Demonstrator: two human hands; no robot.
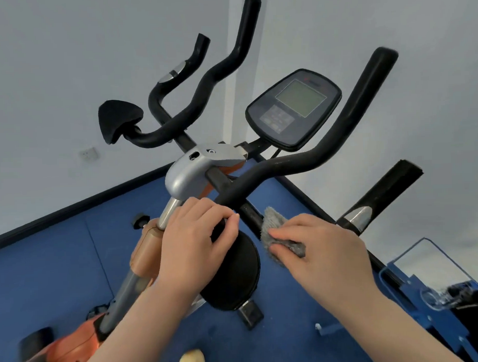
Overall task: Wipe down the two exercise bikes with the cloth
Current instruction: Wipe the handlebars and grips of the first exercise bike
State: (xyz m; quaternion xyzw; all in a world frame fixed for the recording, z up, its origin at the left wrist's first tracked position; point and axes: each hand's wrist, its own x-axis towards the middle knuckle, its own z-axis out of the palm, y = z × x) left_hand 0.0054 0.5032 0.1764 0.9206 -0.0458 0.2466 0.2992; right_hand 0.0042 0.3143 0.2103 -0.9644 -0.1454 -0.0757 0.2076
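Two bikes are on the list, and right now I'm watching the wipe happening on the near bike (186, 174), the orange and silver one with the console (293, 108) up top; the far bike (199, 87) is sitting just behind it, only its handlebar and black saddle showing, and I can't tell if it's been cleaned. The right hand (324, 248) is coming in from the lower right, palm down, with its fingers (281, 232) pinched together on the grey cloth (274, 228), which is bunched up and pressing against the black bar (251, 215) running down from the handlebar (326, 145) junction. The left hand (191, 236) is reaching in from the lower left, wrist bent, its fingers (223, 216) curled and closed over the spot where the handlebar meets the post, looking like it's steadying the frame, though what exactly it's gripping is partly hidden by the hand itself. My guess is we're somewhere in the middle of the first bike, working the bars. Next move probably calls for sliding the cloth along that bar and up the long right grip, keeping pressure on so the rag doesn't just skate, then shifting the bracing hand out of the way to get the junction it's covering.
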